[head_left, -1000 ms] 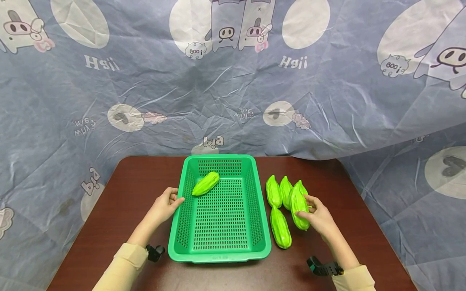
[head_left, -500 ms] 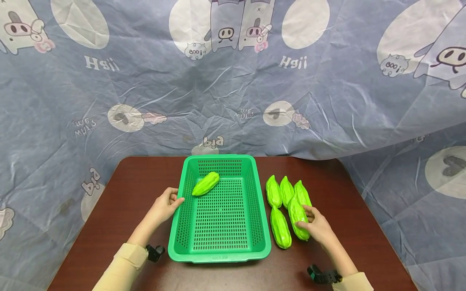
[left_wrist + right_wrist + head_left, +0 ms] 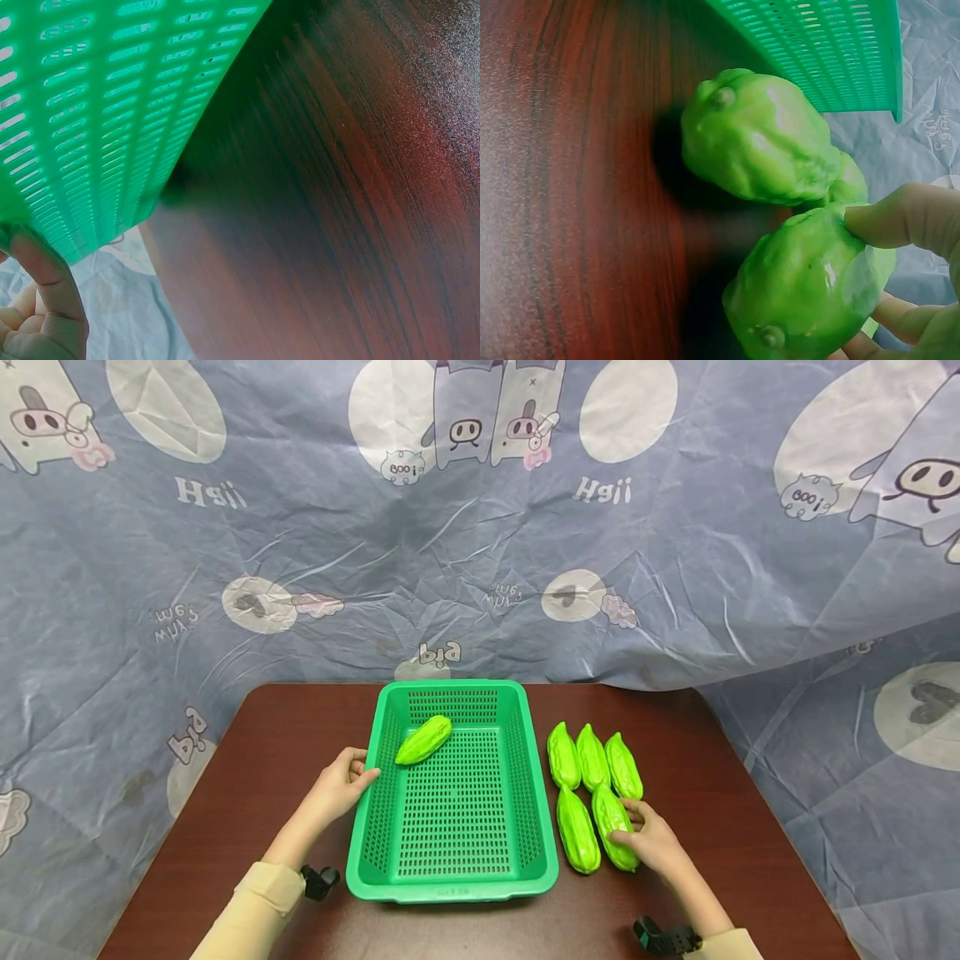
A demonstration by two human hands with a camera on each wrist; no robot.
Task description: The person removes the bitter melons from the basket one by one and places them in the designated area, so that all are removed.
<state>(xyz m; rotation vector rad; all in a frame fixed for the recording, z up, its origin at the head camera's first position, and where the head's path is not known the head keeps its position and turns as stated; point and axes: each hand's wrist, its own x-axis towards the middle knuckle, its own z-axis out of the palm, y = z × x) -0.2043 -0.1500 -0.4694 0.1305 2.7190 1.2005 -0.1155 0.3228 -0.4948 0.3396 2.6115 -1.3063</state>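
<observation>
With thumb and fingers my left hand (image 3: 341,782) pinches the left rim of a green plastic basket (image 3: 450,890); the left wrist view shows its slotted wall (image 3: 112,127) and a curled finger beside it. One bitter melon (image 3: 424,741) lies inside, near the far left corner. Right of the basket, my right hand (image 3: 652,839) holds another bitter melon (image 3: 612,820) between thumb and fingers, low at the tabletop. In the right wrist view the held melon (image 3: 802,292) shows its stem end; some fingers are hidden behind it.
Beside the held one rests a bitter melon (image 3: 577,833). Behind them a row of three holds a left melon (image 3: 564,757), a middle melon (image 3: 593,758) and a right melon (image 3: 624,768). The brown table (image 3: 300,727) ends at a grey-blue patterned cloth (image 3: 480,543).
My right hand has brought its bitter melon toward the near side and down, from over the right melon of the back row to beside the near one. The left hand and basket stay put.
</observation>
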